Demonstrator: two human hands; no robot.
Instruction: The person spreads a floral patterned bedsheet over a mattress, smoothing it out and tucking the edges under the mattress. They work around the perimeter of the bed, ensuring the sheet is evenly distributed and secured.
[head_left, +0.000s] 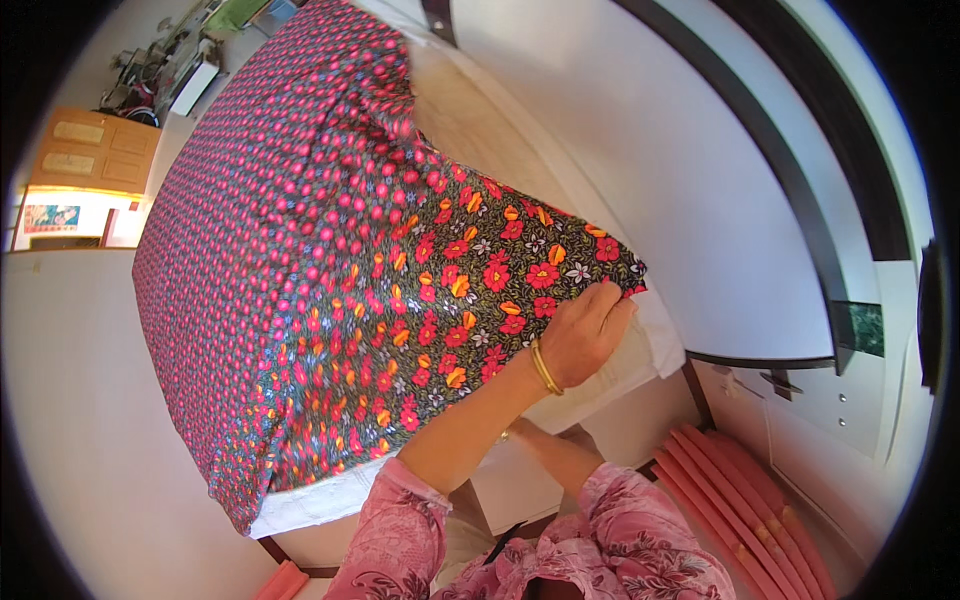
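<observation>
A dark floral bedsheet with pink, red, orange and white flowers is spread over most of a bed. My left hand, with a gold bangle at the wrist, grips the sheet's edge close to its near right corner. From the lower right, my right forearm crosses beneath the left one. The left forearm hides my right hand, so what it holds or touches does not show. Beige mattress shows along the right side of the bed. White cloth peeks out under the sheet at the near edge.
A white panel with dark trim rises along the bed's right side. Pink folded material stands low at the right, with another pink piece at the lower left. Wooden cabinet doors and cluttered shelving lie beyond the bed.
</observation>
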